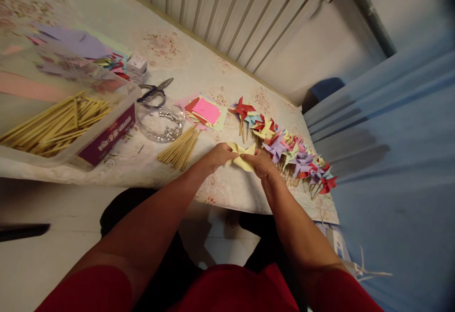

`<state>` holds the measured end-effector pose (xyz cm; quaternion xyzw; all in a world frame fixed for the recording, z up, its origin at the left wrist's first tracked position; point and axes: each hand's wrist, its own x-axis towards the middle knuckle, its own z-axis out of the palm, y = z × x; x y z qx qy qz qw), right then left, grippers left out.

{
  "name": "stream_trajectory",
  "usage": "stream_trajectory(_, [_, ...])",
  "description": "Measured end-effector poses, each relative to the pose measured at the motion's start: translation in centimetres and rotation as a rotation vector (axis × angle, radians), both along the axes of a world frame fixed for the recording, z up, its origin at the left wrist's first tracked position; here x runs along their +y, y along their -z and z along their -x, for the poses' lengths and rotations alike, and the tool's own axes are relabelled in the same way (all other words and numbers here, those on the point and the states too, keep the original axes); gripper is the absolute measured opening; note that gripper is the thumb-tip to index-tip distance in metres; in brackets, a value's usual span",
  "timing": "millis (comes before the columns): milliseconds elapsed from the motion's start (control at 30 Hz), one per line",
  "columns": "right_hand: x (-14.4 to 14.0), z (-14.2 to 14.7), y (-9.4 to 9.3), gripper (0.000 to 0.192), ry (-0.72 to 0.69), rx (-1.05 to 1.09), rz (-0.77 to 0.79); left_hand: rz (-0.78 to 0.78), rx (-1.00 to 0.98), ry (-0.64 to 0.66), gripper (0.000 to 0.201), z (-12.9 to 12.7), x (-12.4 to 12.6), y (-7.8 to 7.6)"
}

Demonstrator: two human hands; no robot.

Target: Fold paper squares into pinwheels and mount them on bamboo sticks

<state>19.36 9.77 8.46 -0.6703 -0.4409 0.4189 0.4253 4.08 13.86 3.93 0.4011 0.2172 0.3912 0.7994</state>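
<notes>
Yellow paper: pinched at both ends, left hand and right hand, keeping folds taut; pinwheels at 2 o'clock, sticks at 9.

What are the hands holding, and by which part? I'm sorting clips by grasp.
Both hands hold one yellow paper pinwheel piece over the table edge: the left hand pinches its left side, and the right hand pinches its right side with the fingers.

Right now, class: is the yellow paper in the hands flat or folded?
Folded. The yellow paper shows points bent toward its middle, pinched between the left hand and right hand.
</notes>
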Motion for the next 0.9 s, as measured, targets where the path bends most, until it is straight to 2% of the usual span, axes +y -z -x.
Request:
stream_trajectory(100, [0.0,-0.2,0.4,0.031,-0.065,0.114,0.125,-0.027,0.043,0.02,0.014,0.0,0.0,0.0])
stream_trajectory(300, [-0.2,-0.1,0.8,0.027,-0.01,0.091,0.093,0.026,0.055,0.034,0.01,0.2,-0.2,0.1])
stream_trajectory(367, [-0.2,0.2,1.0,0.027,0.017,0.125,0.056,0.092,0.037,0.012,0.009,0.3,-0.3,0.2])
stream_trajectory(600, [0.7,1.5,1.6,0.029,0.213,0.29,-0.181,0.374,-0.206,-0.056,0.044,0.0,-0.3,0.4])
stream_trajectory(733, [1.4,2.8,1.7,0.033,0.313,0.44,-0.286,0.363,-0.284,-0.101,0.045,-0.4,-0.9,0.3])
stream_trajectory(900, [1.5,4.2,2.2,0.032,0.376,0.502,-0.353,0.28,-0.254,-0.115,0.041,-0.7,-1.6,-0.1])
